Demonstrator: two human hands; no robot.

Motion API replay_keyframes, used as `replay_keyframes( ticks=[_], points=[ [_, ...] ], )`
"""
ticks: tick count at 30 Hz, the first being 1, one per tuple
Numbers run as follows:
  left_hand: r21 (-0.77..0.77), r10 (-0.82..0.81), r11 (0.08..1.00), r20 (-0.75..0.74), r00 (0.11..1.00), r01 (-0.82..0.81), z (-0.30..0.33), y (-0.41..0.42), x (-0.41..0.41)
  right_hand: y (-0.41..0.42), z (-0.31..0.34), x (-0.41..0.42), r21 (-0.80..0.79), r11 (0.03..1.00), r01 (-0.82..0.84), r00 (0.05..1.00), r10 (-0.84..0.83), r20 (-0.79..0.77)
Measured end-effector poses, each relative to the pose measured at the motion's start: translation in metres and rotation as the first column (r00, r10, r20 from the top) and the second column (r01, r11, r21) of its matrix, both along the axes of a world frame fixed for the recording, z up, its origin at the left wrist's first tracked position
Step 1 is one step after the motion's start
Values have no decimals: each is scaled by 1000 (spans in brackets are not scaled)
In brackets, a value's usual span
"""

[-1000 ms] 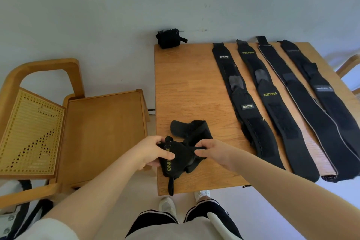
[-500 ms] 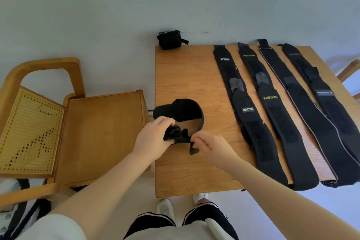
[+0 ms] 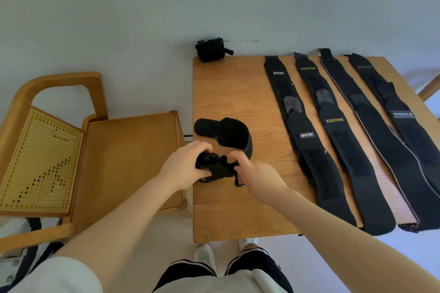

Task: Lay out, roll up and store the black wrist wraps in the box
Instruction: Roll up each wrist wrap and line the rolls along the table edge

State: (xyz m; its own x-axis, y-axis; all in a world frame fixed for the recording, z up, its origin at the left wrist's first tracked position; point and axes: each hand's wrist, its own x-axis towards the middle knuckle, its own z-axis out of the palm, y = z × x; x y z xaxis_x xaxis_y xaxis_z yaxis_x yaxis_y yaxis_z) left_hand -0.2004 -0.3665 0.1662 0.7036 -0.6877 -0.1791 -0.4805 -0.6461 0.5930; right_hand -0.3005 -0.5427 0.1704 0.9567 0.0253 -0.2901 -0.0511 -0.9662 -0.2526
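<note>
Four wraps (image 3: 338, 140) lie flat on the desk (image 3: 238, 93), one roll (image 3: 210, 50) sits at its far corner, both hands' fingers (image 3: 207, 150) pinch a half-rolled wrap (image 3: 215, 169) near its left edge; no box shows.

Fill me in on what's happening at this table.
A person is standing at a wooden table, working on a black wrist wrap near its left edge. The left hand grips the rolled part while the right hand pinches it from the other side; the loose tail curls away behind. Four more wraps lie flat in a row on the right. One already rolled wrap sits at the far left corner. No box is in view.
</note>
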Motion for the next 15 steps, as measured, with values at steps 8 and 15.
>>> replay_keyframes(
  ticks=[8, 15],
  points=[
    [18, -91, 996, 94, 991, 90, -2, -3, -6, -3, -1, 11, 83, 994, 69, 996, -63, -66],
    [-9, -61, 998, 139, 988, 63, -7, -4, -6, -3, 0, 10, 80, 984, 157, 984, -149, -100]
  ],
)
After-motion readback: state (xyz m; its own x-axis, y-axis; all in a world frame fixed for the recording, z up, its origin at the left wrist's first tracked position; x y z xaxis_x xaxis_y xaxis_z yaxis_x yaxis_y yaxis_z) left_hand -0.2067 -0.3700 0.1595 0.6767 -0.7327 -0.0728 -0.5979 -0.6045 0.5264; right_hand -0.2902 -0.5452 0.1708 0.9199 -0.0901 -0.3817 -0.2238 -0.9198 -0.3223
